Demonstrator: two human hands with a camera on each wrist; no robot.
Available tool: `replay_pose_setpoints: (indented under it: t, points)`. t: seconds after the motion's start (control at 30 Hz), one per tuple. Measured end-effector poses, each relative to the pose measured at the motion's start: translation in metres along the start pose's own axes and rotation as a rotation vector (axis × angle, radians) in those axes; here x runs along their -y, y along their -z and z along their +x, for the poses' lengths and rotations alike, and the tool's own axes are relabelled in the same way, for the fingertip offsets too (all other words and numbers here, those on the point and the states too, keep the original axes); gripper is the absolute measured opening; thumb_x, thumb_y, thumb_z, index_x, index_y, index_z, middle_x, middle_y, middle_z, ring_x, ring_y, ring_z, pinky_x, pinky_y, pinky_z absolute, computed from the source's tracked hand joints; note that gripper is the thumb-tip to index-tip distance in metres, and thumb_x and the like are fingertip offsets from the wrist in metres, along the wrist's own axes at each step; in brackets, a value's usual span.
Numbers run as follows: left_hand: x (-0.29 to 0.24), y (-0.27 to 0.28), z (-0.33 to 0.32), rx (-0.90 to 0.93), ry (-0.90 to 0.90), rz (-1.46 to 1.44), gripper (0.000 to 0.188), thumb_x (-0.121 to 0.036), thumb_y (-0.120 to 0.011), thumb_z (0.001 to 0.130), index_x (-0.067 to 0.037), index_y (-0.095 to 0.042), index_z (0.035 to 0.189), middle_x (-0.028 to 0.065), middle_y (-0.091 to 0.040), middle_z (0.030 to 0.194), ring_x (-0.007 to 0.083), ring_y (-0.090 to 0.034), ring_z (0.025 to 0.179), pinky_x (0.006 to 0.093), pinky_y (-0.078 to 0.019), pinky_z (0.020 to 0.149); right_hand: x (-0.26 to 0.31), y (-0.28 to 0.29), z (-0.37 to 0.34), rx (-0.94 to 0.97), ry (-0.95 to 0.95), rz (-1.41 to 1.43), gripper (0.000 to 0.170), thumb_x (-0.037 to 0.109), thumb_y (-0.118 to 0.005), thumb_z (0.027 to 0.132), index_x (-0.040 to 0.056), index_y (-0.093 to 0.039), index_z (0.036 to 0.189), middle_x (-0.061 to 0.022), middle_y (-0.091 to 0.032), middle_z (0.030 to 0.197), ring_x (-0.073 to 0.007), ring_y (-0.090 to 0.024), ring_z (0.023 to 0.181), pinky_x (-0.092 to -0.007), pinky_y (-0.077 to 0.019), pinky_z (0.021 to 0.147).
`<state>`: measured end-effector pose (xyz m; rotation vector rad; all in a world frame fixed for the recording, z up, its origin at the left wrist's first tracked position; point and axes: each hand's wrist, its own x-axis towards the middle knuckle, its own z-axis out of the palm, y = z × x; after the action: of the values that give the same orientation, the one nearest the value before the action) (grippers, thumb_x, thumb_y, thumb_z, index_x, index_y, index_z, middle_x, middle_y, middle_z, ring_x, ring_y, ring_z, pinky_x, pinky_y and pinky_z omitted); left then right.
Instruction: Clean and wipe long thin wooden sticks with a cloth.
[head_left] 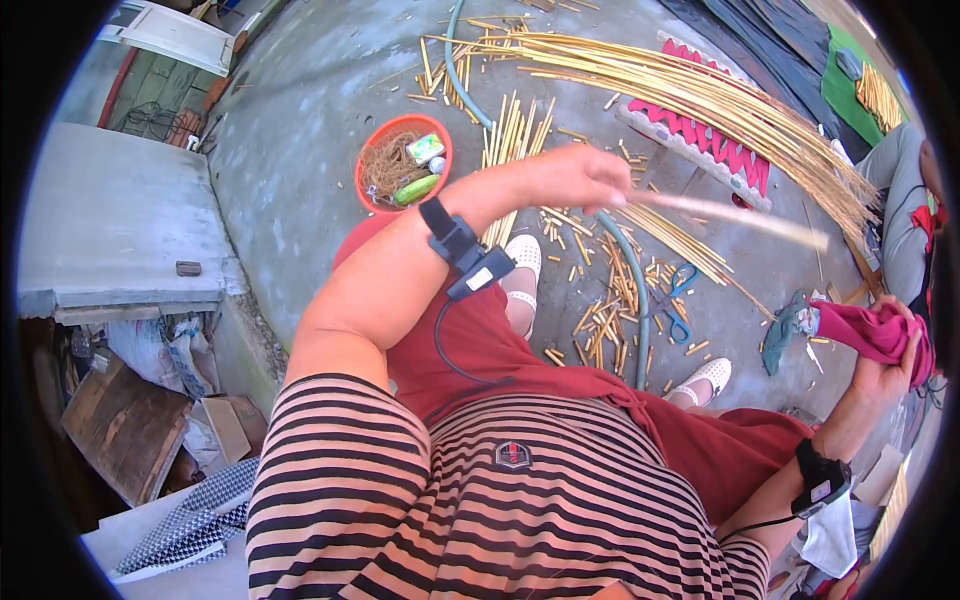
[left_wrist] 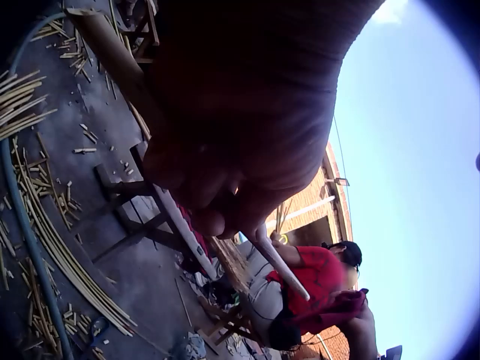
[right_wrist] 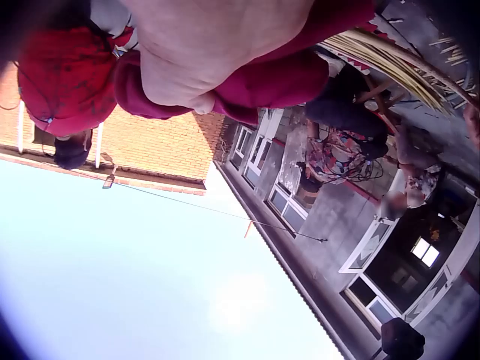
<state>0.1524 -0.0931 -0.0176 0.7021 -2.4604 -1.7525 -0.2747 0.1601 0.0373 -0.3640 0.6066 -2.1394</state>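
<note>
And here the hose (head_left: 638, 300) is looking like smooth, matt plastic, while the floor (head_left: 300, 120) beneath it is showing dull concrete! Left of the hose, the basket (head_left: 359, 172) is showing smooth plastic, fibres (head_left: 388, 165) inside bristling rough. Right of it, the stick (head_left: 735, 213) is looking smooth and woody, the cloth (head_left: 868, 332) looking soft and matt.

From the left hand (head_left: 580, 180), an air gap runs toward the right hand (head_left: 890, 350), partly crossed by held stick (head_left: 740, 215); stalk bundle (head_left: 680, 85) lies beyond, hose (head_left: 638, 290) beneath.
</note>
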Motion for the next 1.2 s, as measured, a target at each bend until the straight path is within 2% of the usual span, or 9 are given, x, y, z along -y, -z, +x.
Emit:
replay_pose_setpoints:
  t: [0.2,0.3,0.53,0.6,0.7,0.83,0.87,1.03,1.2]
  points:
    - [-0.006,0.005,0.018,-0.51,-0.22,-0.943,0.016,-0.019,-0.053,0.092,-0.005,-0.056,0.097,0.0038,-0.059,0.069,0.0095,-0.057,0.059,0.023,-0.0475,0.054,-0.037,-0.019,-0.008,0.078,-0.202,-0.09,0.034,0.013,-0.052,0.091,-0.0038,-0.043,0.119,-0.0155,-0.054,0.112,-0.0299,-0.05,0.108,-0.0438,-0.0382,0.098]
    - [-0.031,-0.031,0.034,-0.355,-0.179,-0.86,0.014,-0.016,-0.052,0.091,-0.004,-0.056,0.096,0.0049,-0.06,0.071,0.0103,-0.058,0.06,0.0238,-0.0494,0.057,-0.11,-0.063,-0.027,-0.029,-0.299,-0.17,0.041,0.02,-0.05,0.093,-0.0023,-0.04,0.126,-0.0178,-0.051,0.123,-0.0309,-0.051,0.114,-0.0417,-0.0392,0.1]
    - [-0.063,-0.133,0.052,-0.011,-0.153,-0.443,0.018,-0.014,-0.058,0.084,-0.004,-0.057,0.099,0.0059,-0.061,0.074,0.0148,-0.061,0.066,0.028,-0.0492,0.059,-0.154,-0.092,-0.046,0.214,-0.039,-0.738,0.041,0.009,-0.062,0.085,0.0017,-0.045,0.122,-0.0141,-0.057,0.11,-0.0266,-0.058,0.1,-0.0365,-0.0479,0.089]
    - [-0.064,-0.128,0.053,-0.241,-0.349,0.086,0.02,-0.015,-0.06,0.08,-0.007,-0.058,0.098,0.0053,-0.06,0.078,0.0184,-0.061,0.073,0.0316,-0.0489,0.063,-0.159,-0.1,-0.038,0.165,0.266,-1.061,0.03,0.005,-0.064,0.082,0.0022,-0.055,0.111,-0.0069,-0.06,0.097,-0.0153,-0.06,0.084,-0.0269,-0.0505,0.073]
    - [-0.076,-0.107,0.044,-0.346,-0.727,0.663,0.025,-0.018,-0.061,0.076,-0.01,-0.058,0.099,0.0046,-0.058,0.088,0.023,-0.059,0.086,0.0362,-0.0477,0.071,-0.147,-0.123,-0.025,0.269,0.211,-1.542,0.027,0.002,-0.061,0.081,0.0042,-0.058,0.107,-0.0041,-0.061,0.091,-0.0089,-0.058,0.079,-0.0245,-0.0473,0.066]
    - [-0.096,-0.078,0.037,-0.693,-1.287,0.974,0.031,-0.02,-0.058,0.072,-0.01,-0.055,0.101,0.0044,-0.057,0.096,0.0216,-0.056,0.091,0.0379,-0.0455,0.074,-0.148,-0.105,-0.02,0.487,0.295,-1.848,0.032,0.001,-0.06,0.074,0.0086,-0.057,0.105,-0.0115,-0.062,0.088,-0.0246,-0.061,0.08,-0.0337,-0.046,0.069]
    - [-0.093,-0.07,0.035,-0.768,-1.183,1.046,0.031,-0.021,-0.058,0.073,-0.009,-0.055,0.101,0.0042,-0.056,0.093,0.0211,-0.056,0.089,0.0378,-0.045,0.075,-0.152,-0.104,-0.022,0.518,0.339,-1.916,0.029,0.002,-0.059,0.073,0.0091,-0.057,0.102,-0.0143,-0.06,0.089,-0.0346,-0.058,0.081,-0.0392,-0.0449,0.07]
    - [-0.063,-0.045,0.035,-0.708,-0.633,1.198,0.025,-0.023,-0.058,0.075,-0.01,-0.057,0.095,0.0016,-0.054,0.076,0.0186,-0.057,0.076,0.0362,-0.0457,0.071,-0.161,-0.113,-0.036,0.68,0.394,-2.038,0.027,0.0,-0.057,0.074,0.0088,-0.057,0.1,-0.0141,-0.059,0.086,-0.0357,-0.057,0.081,-0.0415,-0.0436,0.069]
    - [-0.058,-0.044,0.031,-0.583,-0.66,1.088,0.016,-0.028,-0.059,0.077,-0.014,-0.054,0.08,0.001,-0.052,0.064,0.0192,-0.059,0.063,0.0336,-0.0471,0.052,-0.161,-0.114,-0.038,0.688,0.394,-2.04,0.029,-0.001,-0.057,0.073,0.0084,-0.057,0.101,-0.0142,-0.06,0.089,-0.0355,-0.058,0.083,-0.0402,-0.0444,0.07]
